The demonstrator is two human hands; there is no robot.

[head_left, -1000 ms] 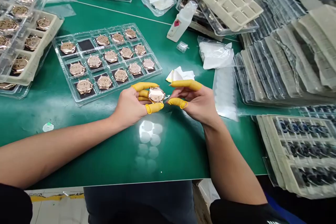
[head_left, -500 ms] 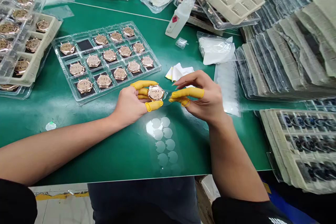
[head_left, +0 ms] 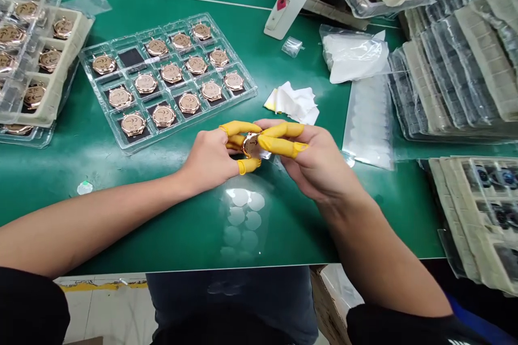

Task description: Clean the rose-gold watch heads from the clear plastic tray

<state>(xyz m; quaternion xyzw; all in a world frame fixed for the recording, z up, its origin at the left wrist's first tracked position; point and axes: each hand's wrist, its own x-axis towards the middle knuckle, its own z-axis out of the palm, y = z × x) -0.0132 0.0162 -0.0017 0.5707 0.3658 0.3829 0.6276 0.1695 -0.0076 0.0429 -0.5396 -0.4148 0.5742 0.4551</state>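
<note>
While clamped between the left hand [head_left: 208, 160] and right hand [head_left: 319, 160], the round rose-gold watch case [head_left: 251, 145] shows a polished back. The right hand now touches it, having been apart earlier.

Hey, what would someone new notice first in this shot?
Yellow finger cots catch the eye first, at the center, where the left hand and right hand pinch a rose-gold watch case. To their left sits a clear tray of matching cases, and stacks of trays fill the right side.
</note>
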